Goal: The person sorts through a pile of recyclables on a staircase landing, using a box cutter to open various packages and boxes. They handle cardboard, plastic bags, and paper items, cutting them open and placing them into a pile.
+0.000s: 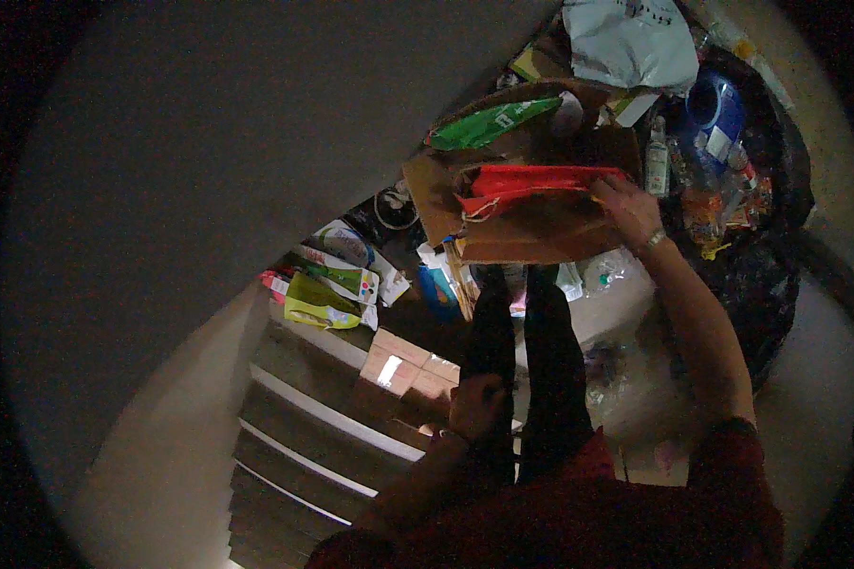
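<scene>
My right hand [630, 213] reaches forward, its fingers closed on the right end of a red bag [534, 179]. The bag, with a pale cord handle at its left, lies across an open brown cardboard box [534, 242]. Behind it, inside the box, is a green printed packet [494, 124]. My left hand [478, 404] is low, beside my dark-trousered leg and close to a smaller taped carton [406, 370]. Its fingers are in shadow, so whether it holds anything is unclear.
Stairs [313, 427] descend at the lower left. Colourful packets [331, 284] lie by the top step. Right of the box are a glass bottle [657, 160] and a black bin bag [761, 284] with plastic bottles. A white plastic bag [630, 46] sits behind. A wall [220, 142] borders the left.
</scene>
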Tool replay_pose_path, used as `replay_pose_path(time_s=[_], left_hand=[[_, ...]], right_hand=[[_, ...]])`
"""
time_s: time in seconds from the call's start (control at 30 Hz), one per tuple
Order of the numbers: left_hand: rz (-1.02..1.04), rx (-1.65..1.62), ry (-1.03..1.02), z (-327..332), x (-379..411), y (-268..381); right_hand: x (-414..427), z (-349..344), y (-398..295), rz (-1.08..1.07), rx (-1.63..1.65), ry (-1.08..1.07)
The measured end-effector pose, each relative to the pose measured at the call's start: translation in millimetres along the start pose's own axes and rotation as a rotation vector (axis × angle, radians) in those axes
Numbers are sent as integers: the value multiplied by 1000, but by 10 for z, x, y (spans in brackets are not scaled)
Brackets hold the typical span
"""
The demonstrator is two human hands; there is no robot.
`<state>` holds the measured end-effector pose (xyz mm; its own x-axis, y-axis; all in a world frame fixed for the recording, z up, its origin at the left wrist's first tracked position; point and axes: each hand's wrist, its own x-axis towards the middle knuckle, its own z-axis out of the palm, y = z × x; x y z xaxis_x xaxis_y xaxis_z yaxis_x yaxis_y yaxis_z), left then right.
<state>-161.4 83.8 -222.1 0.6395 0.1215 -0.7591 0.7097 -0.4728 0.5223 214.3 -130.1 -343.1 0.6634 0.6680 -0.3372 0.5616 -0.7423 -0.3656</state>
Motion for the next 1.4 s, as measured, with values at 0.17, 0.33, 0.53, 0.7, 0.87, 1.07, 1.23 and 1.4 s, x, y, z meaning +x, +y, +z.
replay_pose_path(time_s=[0.17, 0.33, 0.53, 0.7, 0.87, 1.07, 1.23, 1.4], left_hand=[[-267, -794, 129, -229, 381, 63], [-8, -1074, 196, -899, 863, 584], [-255, -1031, 6, -1337, 896, 872], [-117, -1149, 45, -1261, 735, 771], [-210, -1072, 216, -1090, 624, 487], [-268, -1300, -6, -983, 638, -92], [-392, -1208, 56, -844, 668, -370], [-371, -772, 186, -693, 527, -102]], right_hand=[[-756, -594, -134, 114, 544, 188], [-1312, -823, -543, 416, 1346, 23], [-1681, -713, -1134, 758, 1581, -166], [-1783, -755, -1538, 663, 1614, 30], [-1900, -1107, -2040, 353, 908, -4], [-2005, -1521, -2556, 92, 777, 20], [-2098, -1640, -2731, -22, 972, 12], [-2163, -1782, -2719, 222, 1313, -127]])
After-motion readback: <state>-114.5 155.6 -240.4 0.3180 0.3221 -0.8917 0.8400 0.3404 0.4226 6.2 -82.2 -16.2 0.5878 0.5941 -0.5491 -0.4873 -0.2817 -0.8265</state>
